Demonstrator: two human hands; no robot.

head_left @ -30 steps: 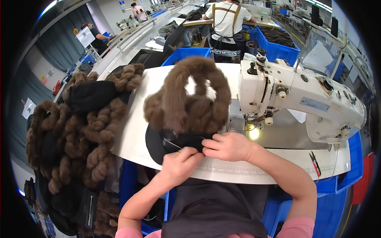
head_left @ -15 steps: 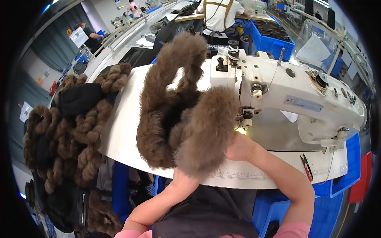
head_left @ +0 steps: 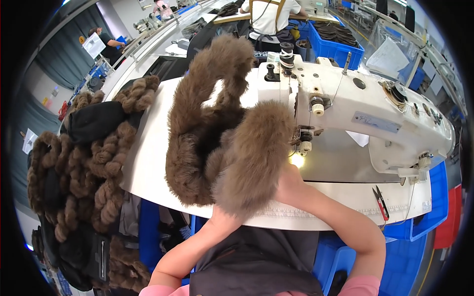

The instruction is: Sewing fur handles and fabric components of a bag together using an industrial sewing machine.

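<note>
In a bright sewing workshop, a co-worker in a white shirt with brown straps (head_left: 269, 19) is sitting beyond our station, and a blue plastic bin of dark flat pieces (head_left: 340, 58) is standing to the right of that person. We are working at a white desk (head_left: 148, 153), where a white metal sewing machine (head_left: 340, 103) is occupying the right side and its small lamp is glowing. Just left of the machine, a thick, looped brown fur piece with a dark inside (head_left: 261, 158) is standing over the desk's near part. Our left hand (head_left: 228, 219) is meeting its lower edge, and our right hand (head_left: 290, 183) is sitting at its lower right side. The fur is hiding the fingers of both, so we cannot tell how far open they are or what they are gripping. Red-and-black thread snips (head_left: 380, 203) are lying at the right, while a heap of brown fur and black fabric pieces (head_left: 81, 170) is rising beside the desk's left edge.
</note>
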